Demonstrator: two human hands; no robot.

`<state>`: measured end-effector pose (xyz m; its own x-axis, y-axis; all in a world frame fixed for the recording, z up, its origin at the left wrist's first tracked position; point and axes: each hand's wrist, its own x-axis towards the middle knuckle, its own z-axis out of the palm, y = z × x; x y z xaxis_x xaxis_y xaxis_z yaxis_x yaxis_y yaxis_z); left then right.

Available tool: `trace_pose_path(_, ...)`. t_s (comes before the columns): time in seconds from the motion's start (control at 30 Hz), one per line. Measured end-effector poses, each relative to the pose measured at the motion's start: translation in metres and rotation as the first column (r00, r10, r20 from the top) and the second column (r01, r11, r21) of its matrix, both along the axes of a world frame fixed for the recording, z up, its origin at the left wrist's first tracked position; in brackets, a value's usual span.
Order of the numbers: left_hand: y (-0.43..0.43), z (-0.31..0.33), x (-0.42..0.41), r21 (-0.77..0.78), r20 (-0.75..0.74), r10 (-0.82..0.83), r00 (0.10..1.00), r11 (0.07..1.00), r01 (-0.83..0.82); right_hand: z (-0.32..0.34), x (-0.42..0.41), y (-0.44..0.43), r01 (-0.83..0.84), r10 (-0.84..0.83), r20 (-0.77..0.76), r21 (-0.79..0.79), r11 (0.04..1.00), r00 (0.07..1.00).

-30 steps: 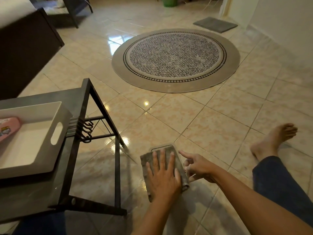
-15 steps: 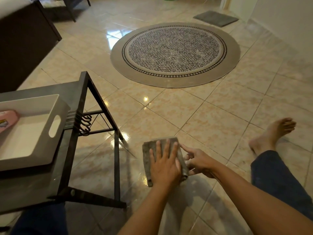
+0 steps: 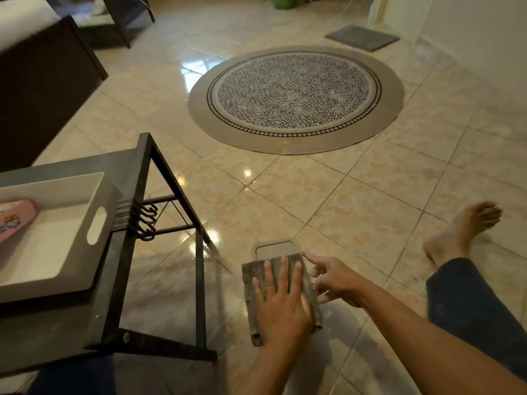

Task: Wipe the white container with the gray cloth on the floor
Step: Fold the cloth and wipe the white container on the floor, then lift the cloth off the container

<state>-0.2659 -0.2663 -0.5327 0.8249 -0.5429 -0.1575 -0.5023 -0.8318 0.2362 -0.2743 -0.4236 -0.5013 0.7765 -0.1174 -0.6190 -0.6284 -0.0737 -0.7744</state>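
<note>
The white container [image 3: 273, 242] lies on the tiled floor in front of me; only its far end with a handle slot shows. The gray cloth [image 3: 253, 283] is draped over the rest of it. My left hand [image 3: 282, 303] presses flat on the cloth, fingers spread and pointing away from me. My right hand [image 3: 333, 277] is against the container's right side, its index finger stretched along the edge and the other fingers curled at the side.
A black metal table [image 3: 142, 172] stands close on the left, carrying a white tray [image 3: 57, 223] with a pink item [image 3: 14, 218]. My bare foot [image 3: 462, 232] and trouser leg lie to the right. A round patterned rug [image 3: 296, 98], gray mat [image 3: 362, 37] and dark sofa [image 3: 42, 81] lie beyond.
My left hand slid the cloth away over the container's far end, then back toward me, uncovering that end and its slot. My right hand stayed at the container's side.
</note>
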Motion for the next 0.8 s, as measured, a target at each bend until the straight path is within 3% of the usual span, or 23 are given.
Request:
trace_pose_path(0.17, -0.019, 0.006, 0.037, 0.085, 0.035, -0.05, 0.998, 0.995, 0.046, -0.005, 0.0, 0.0, -0.026, 0.027, 0.007, -0.062, 0.998, 1.0)
trace_pose_path(0.27, -0.008, 0.007, 0.021, -0.03, -0.001, -0.064, 0.998, 0.997, 0.064, -0.005, -0.003, 0.002, -0.005, 0.006, 0.003, -0.055, 0.998, 1.0)
trace_pose_path(0.3, 0.002, 0.008, 0.016, -0.115, -0.014, -0.02, 1.0, 0.993, 0.018, -0.004, -0.004, 0.002, 0.007, -0.006, 0.011, -0.035, 0.999, 1.0)
trace_pose_path(0.37, 0.025, 0.014, 0.01, -0.264, -0.112, 0.27, 0.956, 0.92, -0.291, -0.004, -0.004, 0.002, 0.018, -0.018, 0.024, -0.022, 1.0, 1.0)
trace_pose_path(0.4, 0.036, 0.015, 0.014, -0.291, -0.29, 0.441, 0.849, 0.804, -0.518, -0.004, -0.004, 0.002, 0.022, -0.021, 0.029, -0.03, 0.999, 0.999)
trace_pose_path(0.43, 0.045, 0.019, 0.02, -0.273, -0.552, 0.51, 0.66, 0.637, -0.721, -0.004, -0.005, 0.002, 0.029, -0.028, 0.034, -0.038, 0.999, 0.999)
trace_pose_path(0.47, 0.054, 0.021, 0.022, -0.22, -0.774, 0.445, 0.45, 0.477, -0.851, -0.004, -0.006, 0.004, 0.034, -0.032, 0.038, -0.045, 0.998, 0.999)
trace_pose_path(0.5, 0.062, 0.022, 0.023, -0.16, -0.883, 0.352, 0.311, 0.398, -0.903, -0.003, -0.007, 0.006, 0.044, -0.042, 0.04, -0.057, 0.997, 0.998)
trace_pose_path(0.53, 0.067, 0.027, 0.019, -0.15, -0.906, 0.305, 0.292, 0.415, -0.897, -0.002, -0.008, 0.008, 0.059, -0.057, 0.038, -0.071, 0.996, 0.998)
trace_pose_path(0.6, 0.067, 0.039, 0.009, -0.226, -0.863, 0.319, 0.393, 0.452, -0.863, -0.001, -0.01, 0.011, 0.09, -0.088, 0.024, -0.111, 0.99, 0.996)
trace_pose_path(0.67, 0.065, 0.058, 0.002, -0.362, -0.749, 0.355, 0.559, 0.487, -0.795, 0.0, -0.014, 0.014, 0.115, -0.112, 0.029, -0.198, 0.973, 0.993)
trace_pose_path(0.73, 0.064, 0.094, -0.004, -0.495, -0.617, 0.304, 0.726, 0.568, -0.658, 0.008, -0.018, 0.018, 0.146, -0.128, 0.078, -0.307, 0.94, 0.989)
trace_pose_path(0.8, 0.073, 0.139, -0.005, -0.582, -0.494, 0.259, 0.83, 0.611, -0.537, 0.029, -0.019, 0.019, 0.205, -0.15, 0.173, -0.361, 0.91, 0.973)
